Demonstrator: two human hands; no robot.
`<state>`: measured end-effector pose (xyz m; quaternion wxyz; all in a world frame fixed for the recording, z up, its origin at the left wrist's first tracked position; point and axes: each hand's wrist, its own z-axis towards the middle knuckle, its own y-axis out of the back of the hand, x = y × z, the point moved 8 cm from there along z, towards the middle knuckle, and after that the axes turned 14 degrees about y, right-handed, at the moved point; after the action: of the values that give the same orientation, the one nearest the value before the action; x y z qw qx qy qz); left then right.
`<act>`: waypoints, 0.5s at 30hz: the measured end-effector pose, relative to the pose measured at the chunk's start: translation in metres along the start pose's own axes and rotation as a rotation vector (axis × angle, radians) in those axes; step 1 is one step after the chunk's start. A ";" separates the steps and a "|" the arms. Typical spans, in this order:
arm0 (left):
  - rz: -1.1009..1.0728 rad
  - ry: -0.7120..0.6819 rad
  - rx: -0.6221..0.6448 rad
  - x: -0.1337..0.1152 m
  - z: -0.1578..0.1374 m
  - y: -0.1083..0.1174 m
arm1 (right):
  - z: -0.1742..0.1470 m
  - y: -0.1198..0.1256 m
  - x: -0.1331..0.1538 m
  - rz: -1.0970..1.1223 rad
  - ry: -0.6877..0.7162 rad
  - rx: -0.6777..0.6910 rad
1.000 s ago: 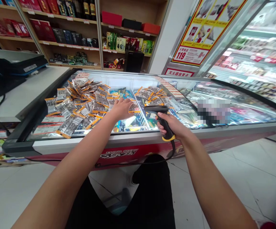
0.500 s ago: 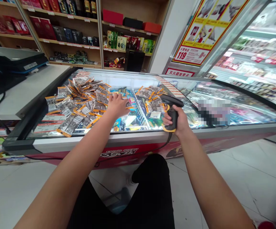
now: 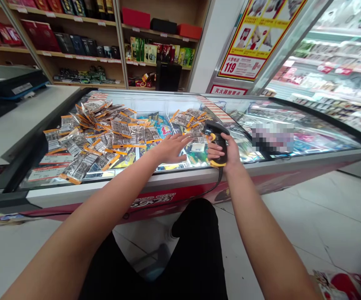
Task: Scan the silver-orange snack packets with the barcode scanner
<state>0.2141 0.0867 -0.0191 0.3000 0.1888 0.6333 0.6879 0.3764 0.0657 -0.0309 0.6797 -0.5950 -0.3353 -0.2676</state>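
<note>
Plainly, the two hands are doing different work over the glass-topped freezer (image 3: 105,179). The left hand (image 3: 170,150) is spread loosely, palm down, its fingers apart and gripping nothing that I can see; whether their tips touch the glass or a packet, I cannot tell. The right hand (image 3: 226,155) has its fingers wrapped around the grip of a black-and-yellow handheld scanner (image 3: 218,128), whose nose points toward the left fingertips, near them but apart. From below the right fingers the scanner's cable (image 3: 218,181) hangs down over the freezer's front.

To the left of the left fingers sprawls a large heap (image 3: 120,127) of clear packets with orange edges, many overlapping. Just beyond those same fingers, toward the scanner, lies a small heap (image 3: 189,118) of similar packets.

A few things could go wrong from here. The packets look slick and the glass smooth, so a careless sweep of the left fingers could send some sliding and mix the two heaps, as only a modest gap separates them. With the left fingers so near the scanner's nose, they could block its view of a label; glare off the crinkled film could spoil a reading too. The slack cable might also catch on the freezer's edge if the right hand swings widely.
</note>
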 end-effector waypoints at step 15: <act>0.064 0.034 -0.094 0.027 -0.011 0.013 | -0.004 -0.003 -0.002 -0.211 -0.015 -0.001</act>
<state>0.1843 0.0955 -0.0110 0.2756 0.1831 0.5990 0.7292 0.3733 0.0610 -0.0303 0.6448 -0.5588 -0.4011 -0.3332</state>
